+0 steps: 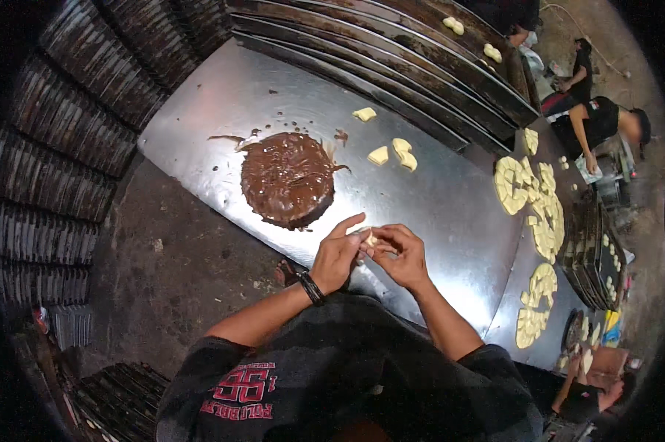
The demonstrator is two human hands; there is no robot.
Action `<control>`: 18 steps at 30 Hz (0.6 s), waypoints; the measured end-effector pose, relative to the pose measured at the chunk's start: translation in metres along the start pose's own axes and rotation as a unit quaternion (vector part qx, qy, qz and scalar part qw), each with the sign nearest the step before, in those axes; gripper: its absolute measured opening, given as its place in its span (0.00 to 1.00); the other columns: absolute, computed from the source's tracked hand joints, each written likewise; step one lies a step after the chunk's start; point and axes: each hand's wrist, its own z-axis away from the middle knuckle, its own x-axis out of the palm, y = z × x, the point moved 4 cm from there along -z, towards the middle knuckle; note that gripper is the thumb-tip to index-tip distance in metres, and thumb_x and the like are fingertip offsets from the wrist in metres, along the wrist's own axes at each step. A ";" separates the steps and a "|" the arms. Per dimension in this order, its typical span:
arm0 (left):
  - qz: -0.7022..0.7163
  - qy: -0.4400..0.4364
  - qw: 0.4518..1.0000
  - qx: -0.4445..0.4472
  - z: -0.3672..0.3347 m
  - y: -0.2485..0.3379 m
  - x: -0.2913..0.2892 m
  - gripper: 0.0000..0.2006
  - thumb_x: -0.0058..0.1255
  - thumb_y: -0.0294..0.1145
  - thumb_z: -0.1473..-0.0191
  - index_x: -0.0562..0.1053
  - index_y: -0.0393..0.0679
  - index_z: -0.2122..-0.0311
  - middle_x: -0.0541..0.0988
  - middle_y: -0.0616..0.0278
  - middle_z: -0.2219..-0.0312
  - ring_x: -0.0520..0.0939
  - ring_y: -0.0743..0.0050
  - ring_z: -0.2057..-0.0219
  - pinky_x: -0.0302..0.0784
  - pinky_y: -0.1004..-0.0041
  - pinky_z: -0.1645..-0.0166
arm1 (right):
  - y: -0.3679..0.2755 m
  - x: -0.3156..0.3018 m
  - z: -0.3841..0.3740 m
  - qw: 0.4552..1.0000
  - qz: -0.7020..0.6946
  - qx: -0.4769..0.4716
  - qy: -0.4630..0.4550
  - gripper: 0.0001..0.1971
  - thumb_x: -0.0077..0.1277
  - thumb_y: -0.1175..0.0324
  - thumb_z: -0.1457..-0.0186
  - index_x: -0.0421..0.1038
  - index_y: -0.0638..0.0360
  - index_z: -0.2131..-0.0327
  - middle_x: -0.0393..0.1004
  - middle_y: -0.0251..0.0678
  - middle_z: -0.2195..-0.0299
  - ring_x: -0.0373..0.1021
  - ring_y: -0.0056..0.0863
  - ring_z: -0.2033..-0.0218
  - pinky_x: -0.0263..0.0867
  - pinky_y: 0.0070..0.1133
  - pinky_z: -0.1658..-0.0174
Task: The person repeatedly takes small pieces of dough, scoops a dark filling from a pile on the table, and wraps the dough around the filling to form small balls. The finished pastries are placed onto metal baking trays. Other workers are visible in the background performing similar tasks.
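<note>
My left hand (pixel 338 254) and my right hand (pixel 400 254) meet above the near edge of a shiny metal table (pixel 435 199). Together they pinch a small pale piece of dough (pixel 370 239) between the fingertips. A black band sits on my left wrist. Just beyond my left hand lies a round brown mound of chocolate filling (pixel 288 178), smeared at its edges. Three shaped pale dough pieces (pixel 402 152) rest on the table past the chocolate.
Stacks of dark baking trays (pixel 391 66) line the far side and the left wall. Flat rounds of cut pale dough (pixel 535 202) cover the table's right end. Other people work at the right (pixel 597 121) and lower right (pixel 594 387).
</note>
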 end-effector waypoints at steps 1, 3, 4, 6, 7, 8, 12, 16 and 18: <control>-0.038 -0.013 0.998 0.044 -0.005 -0.001 0.010 0.19 0.38 0.39 0.41 0.74 0.31 0.63 0.70 0.52 0.54 0.76 0.75 0.67 0.72 0.78 0.63 | 0.007 -0.008 0.006 0.998 0.062 -0.031 0.009 0.10 0.55 0.82 0.58 0.73 0.65 0.67 0.71 0.41 0.68 0.72 0.27 0.65 0.70 0.17 0.65; -0.070 -0.052 0.994 0.065 -0.009 -0.010 0.027 0.17 0.42 0.37 0.42 0.74 0.32 0.62 0.67 0.51 0.51 0.76 0.74 0.65 0.72 0.78 0.62 | 0.035 -0.027 0.022 0.979 0.179 -0.089 0.032 0.11 0.55 0.82 0.58 0.73 0.64 0.67 0.69 0.45 0.64 0.71 0.30 0.64 0.70 0.18 0.65; -0.062 -0.080 0.994 0.042 -0.009 -0.019 0.034 0.16 0.43 0.37 0.43 0.74 0.32 0.62 0.67 0.51 0.50 0.76 0.74 0.64 0.72 0.77 0.61 | 0.046 -0.036 0.029 0.962 0.246 -0.102 0.063 0.10 0.54 0.82 0.58 0.73 0.63 0.68 0.70 0.44 0.63 0.71 0.34 0.65 0.70 0.22 0.64; -0.010 -0.116 0.993 -0.027 -0.007 -0.027 0.044 0.15 0.46 0.35 0.44 0.74 0.31 0.62 0.67 0.52 0.51 0.77 0.72 0.63 0.74 0.74 0.61 | 0.101 -0.049 0.060 0.945 0.276 -0.167 0.062 0.09 0.53 0.83 0.59 0.73 0.63 0.71 0.71 0.42 0.68 0.71 0.35 0.68 0.70 0.24 0.64; -0.001 -0.104 0.994 -0.037 -0.006 -0.028 0.043 0.13 0.45 0.32 0.43 0.73 0.32 0.60 0.68 0.54 0.52 0.77 0.72 0.64 0.75 0.75 0.62 | 0.119 -0.055 0.076 0.936 0.286 -0.198 0.058 0.08 0.53 0.83 0.60 0.73 0.63 0.72 0.72 0.41 0.70 0.72 0.36 0.69 0.70 0.26 0.64; 0.024 -0.072 0.995 -0.071 -0.004 -0.027 0.039 0.13 0.44 0.31 0.43 0.73 0.32 0.59 0.68 0.55 0.52 0.77 0.73 0.65 0.76 0.76 0.63 | 0.120 -0.060 0.079 0.943 0.289 -0.161 -0.013 0.06 0.53 0.80 0.59 0.73 0.61 0.72 0.72 0.39 0.72 0.71 0.35 0.70 0.69 0.25 0.65; 0.059 0.082 0.990 -0.099 0.010 -0.021 0.012 0.13 0.43 0.29 0.43 0.72 0.29 0.59 0.69 0.58 0.53 0.77 0.75 0.66 0.76 0.78 0.66 | 0.085 -0.076 0.049 0.938 0.198 -0.149 -0.242 0.03 0.54 0.73 0.59 0.70 0.55 0.77 0.71 0.33 0.79 0.70 0.29 0.75 0.67 0.24 0.71; 0.042 0.153 0.983 -0.095 0.021 -0.009 0.006 0.14 0.43 0.31 0.43 0.72 0.30 0.59 0.70 0.58 0.54 0.78 0.74 0.66 0.75 0.78 0.66 | 0.086 -0.042 -0.002 0.958 0.229 -0.151 -0.088 0.04 0.48 0.74 0.62 0.66 0.59 0.77 0.68 0.40 0.76 0.64 0.38 0.71 0.61 0.30 0.65; 0.033 0.164 0.982 -0.092 0.029 -0.001 0.001 0.14 0.43 0.31 0.43 0.72 0.29 0.59 0.70 0.58 0.54 0.78 0.74 0.65 0.75 0.78 0.66 | 0.096 -0.020 0.005 0.928 0.301 -0.173 -0.137 0.06 0.45 0.76 0.63 0.66 0.60 0.75 0.66 0.40 0.74 0.63 0.39 0.67 0.59 0.31 0.62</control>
